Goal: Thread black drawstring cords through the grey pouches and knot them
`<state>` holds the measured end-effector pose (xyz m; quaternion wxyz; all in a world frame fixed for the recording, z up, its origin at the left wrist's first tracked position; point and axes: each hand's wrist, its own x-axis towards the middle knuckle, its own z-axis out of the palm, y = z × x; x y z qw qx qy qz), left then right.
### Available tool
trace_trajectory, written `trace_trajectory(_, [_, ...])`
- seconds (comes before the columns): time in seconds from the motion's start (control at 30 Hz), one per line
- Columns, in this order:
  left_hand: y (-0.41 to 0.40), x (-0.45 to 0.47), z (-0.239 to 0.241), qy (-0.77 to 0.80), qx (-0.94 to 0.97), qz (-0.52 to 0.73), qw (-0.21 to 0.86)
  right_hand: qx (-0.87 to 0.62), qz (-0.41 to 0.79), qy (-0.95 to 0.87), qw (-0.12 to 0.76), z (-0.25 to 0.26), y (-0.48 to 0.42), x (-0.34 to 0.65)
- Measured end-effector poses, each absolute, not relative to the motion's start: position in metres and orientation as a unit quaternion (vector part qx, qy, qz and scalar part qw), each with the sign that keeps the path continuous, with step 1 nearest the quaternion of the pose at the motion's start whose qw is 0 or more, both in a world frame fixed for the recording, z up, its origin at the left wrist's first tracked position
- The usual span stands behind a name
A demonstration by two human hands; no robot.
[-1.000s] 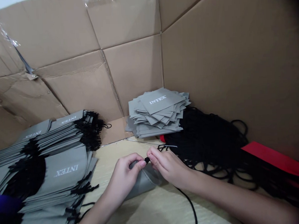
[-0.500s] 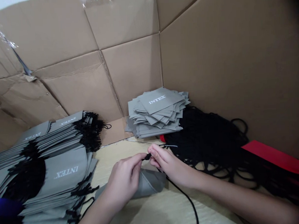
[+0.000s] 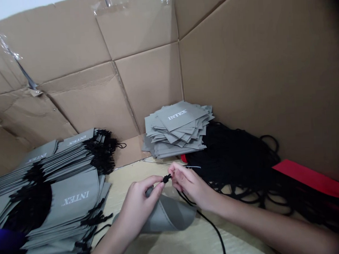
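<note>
My left hand (image 3: 141, 197) pinches a knotted black cord (image 3: 166, 178) between thumb and forefinger. Close beside it, my right hand (image 3: 188, 182) has its fingertips closed at the cord's end by the knot. A thin pale metal rod (image 3: 194, 166) shows behind the right hand; whether that hand holds it, I cannot tell. Beneath both hands hangs a curled grey fabric pouch (image 3: 170, 213), partly hidden by my left hand. A loose length of the black cord runs from below my right hand down toward the front edge of the view.
Stacked grey pouches (image 3: 183, 119) marked INTEX stand in the back corner. Finished-looking pouches with black cords (image 3: 73, 196) are piled at left. A heap of black cords (image 3: 235, 154) and a red strip (image 3: 312, 178) lie at right. Cardboard walls (image 3: 147, 75) enclose the pale work surface (image 3: 124, 181).
My hands have drawn slightly apart, so more of the knot shows. The grey pouch beneath has swung up and opened into a rounder curl.
</note>
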<state>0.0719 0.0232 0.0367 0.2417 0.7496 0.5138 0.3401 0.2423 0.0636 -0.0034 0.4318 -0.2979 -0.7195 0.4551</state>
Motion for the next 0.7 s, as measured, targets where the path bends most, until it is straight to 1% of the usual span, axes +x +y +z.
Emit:
trace_trajectory(0.07, [0.0228,0.0721,0.0367,0.51,0.757,0.328,0.245,-0.287,0.475,-0.718,0.42,-0.0018,0.0608,0.2413])
trace_trajectory(0.17, [0.022,0.0729,0.0373,0.502,0.766,0.316,0.248,-0.246,0.582,-0.663,0.401,-0.0024,0.0589,0.2383])
trace_trajectory(0.23, [0.0212,0.0734,0.0381,0.5,0.769,0.315,0.243,-0.206,0.642,-0.62,0.401,-0.0039,0.0592,0.2364])
trace_trajectory(0.3, [0.02,0.0738,0.0387,0.5,0.773,0.312,0.235,-0.172,0.672,-0.59,0.414,-0.0046,0.0595,0.2354])
trace_trajectory(0.5, [0.0159,0.0737,0.0394,0.498,0.788,0.304,0.198,-0.155,0.695,-0.533,0.456,-0.0009,0.0578,0.2358])
trace_trajectory(0.7, [0.0167,0.0741,0.0389,0.499,0.774,0.329,0.208,-0.154,0.676,-0.541,0.476,-0.0032,0.0595,0.2358])
